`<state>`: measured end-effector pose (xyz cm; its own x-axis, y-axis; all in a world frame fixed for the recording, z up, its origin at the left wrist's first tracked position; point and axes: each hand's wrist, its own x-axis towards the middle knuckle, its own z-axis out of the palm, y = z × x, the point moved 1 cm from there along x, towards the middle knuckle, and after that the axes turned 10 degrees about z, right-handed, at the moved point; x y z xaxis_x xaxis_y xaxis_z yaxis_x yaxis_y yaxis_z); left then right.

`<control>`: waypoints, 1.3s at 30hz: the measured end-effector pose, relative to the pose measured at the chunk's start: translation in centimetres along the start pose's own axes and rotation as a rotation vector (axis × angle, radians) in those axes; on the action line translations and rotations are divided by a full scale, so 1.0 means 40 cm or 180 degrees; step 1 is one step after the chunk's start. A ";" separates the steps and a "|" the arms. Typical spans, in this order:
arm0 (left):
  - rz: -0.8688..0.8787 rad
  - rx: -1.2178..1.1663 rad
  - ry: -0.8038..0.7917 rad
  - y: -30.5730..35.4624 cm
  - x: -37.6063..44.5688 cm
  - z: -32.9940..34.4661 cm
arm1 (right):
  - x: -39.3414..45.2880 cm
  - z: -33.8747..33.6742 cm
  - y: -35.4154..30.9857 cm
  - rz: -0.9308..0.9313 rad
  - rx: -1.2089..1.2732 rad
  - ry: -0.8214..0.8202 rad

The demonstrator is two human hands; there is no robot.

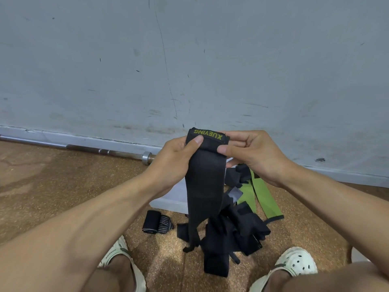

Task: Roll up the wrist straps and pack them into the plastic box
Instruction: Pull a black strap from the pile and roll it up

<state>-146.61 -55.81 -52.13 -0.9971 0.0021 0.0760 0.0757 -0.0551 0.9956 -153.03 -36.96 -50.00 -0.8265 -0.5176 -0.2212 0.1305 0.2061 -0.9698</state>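
A long black wrist strap (205, 182) with yellow lettering hangs in front of me, its top end folded over. My left hand (174, 159) pinches the left side of that fold, thumb on the front. The right side is pinched by my right hand (250, 154). The strap's tail reaches down to the floor. Below it lies a heap of loose black straps (229, 234) and a green strap (263, 197). A rolled black strap with white stripes (156, 223) lies on the floor to the left. The clear plastic box (170, 202) sits behind the hanging strap, mostly hidden.
A grey wall (189, 60) stands close ahead, with a steel barbell (88, 148) lying along its foot at left. The floor (63, 186) is brown speckled rubber. My feet in white clogs, one (120, 256) at left and one (294, 264) at right, flank the strap heap.
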 end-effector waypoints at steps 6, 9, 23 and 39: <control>-0.0176 -0.0249 -0.0065 -0.001 -0.004 0.016 | -0.008 -0.003 -0.005 -0.0350 -0.0334 0.0486; -0.0178 -0.0337 -0.0105 0.005 -0.007 0.020 | -0.011 -0.011 -0.007 -0.0318 -0.0510 0.0477; -0.0466 -0.0964 -0.0026 0.012 -0.003 0.034 | -0.005 -0.010 0.013 -0.1185 -0.0757 0.0670; -0.0262 -0.0431 0.0219 0.001 -0.007 0.011 | 0.000 -0.027 0.011 0.0120 -0.0540 -0.0211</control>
<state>-146.33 -55.38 -52.09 -0.9983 -0.0560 -0.0140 -0.0030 -0.1915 0.9815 -153.56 -35.96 -50.30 -0.7842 -0.5593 -0.2687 0.0617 0.3606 -0.9307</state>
